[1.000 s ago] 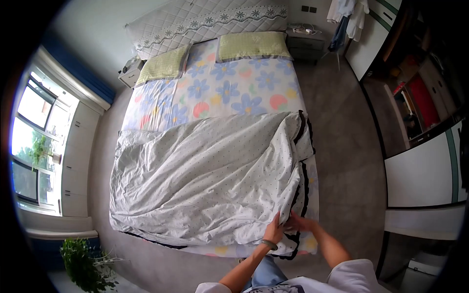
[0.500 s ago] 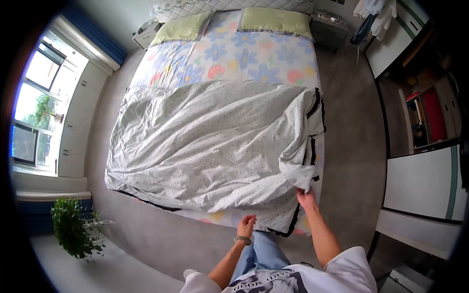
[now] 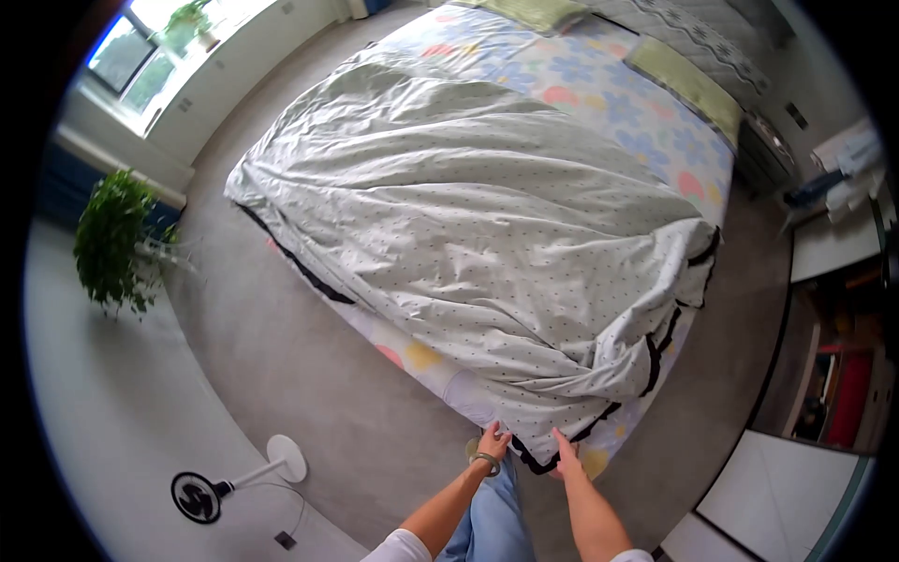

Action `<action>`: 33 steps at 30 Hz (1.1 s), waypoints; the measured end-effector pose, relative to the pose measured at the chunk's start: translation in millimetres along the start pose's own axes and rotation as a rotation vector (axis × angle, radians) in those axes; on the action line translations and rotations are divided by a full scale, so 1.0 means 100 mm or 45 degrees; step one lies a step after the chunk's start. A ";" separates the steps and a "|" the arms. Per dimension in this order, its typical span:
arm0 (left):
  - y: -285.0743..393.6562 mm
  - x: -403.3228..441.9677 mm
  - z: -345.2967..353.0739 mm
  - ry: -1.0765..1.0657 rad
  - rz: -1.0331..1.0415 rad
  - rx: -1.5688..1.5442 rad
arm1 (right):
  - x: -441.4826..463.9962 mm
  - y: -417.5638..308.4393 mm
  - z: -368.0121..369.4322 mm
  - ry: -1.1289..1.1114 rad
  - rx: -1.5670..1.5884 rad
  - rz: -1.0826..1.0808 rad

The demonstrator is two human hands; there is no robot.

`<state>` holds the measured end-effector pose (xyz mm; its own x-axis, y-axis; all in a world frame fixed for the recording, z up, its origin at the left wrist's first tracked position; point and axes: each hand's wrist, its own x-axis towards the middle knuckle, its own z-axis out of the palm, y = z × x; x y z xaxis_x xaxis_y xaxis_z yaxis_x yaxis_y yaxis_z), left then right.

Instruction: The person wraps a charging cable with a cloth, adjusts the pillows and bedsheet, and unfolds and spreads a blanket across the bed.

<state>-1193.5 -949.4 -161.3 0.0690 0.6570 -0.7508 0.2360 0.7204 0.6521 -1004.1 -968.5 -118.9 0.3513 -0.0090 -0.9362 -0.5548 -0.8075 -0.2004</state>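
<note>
A white dotted quilt with a black edge lies rumpled over the lower part of the bed, on a flowered sheet. My left hand, with a bracelet at the wrist, is beside the quilt's near corner, its fingers bent near the black edge; contact is unclear. Across that corner, my right hand has its fingers apart at the quilt's edge and holds nothing visible. Folds of the quilt bunch up near its right edge.
Two green pillows lie at the bed's head. A plant stands at the left, with a white fan below it. Clothes hang at the right, above a cabinet with open shelves.
The view has turned, bringing the fan into sight. My right hand has let go of the raised quilt fold and come down to the near corner, close to my left hand.
</note>
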 end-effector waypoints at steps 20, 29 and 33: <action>-0.38 -1.35 1.58 0.746 0.176 -0.481 | -0.26 0.48 -2.20 -0.122 -0.691 -0.855; -0.26 -0.96 1.75 0.477 -0.036 -0.815 | 0.28 0.23 -2.54 -0.254 -0.679 -0.930; -0.69 -1.07 1.96 0.664 -0.160 -1.015 | 0.51 0.53 -2.67 -0.183 -1.056 -0.897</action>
<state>-1027.3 -1112.6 -147.0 -0.3976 0.4423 -0.8039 -0.5297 0.6048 0.5947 -813.7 -1169.3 -100.3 0.2694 0.6354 -0.7237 0.4341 -0.7509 -0.4977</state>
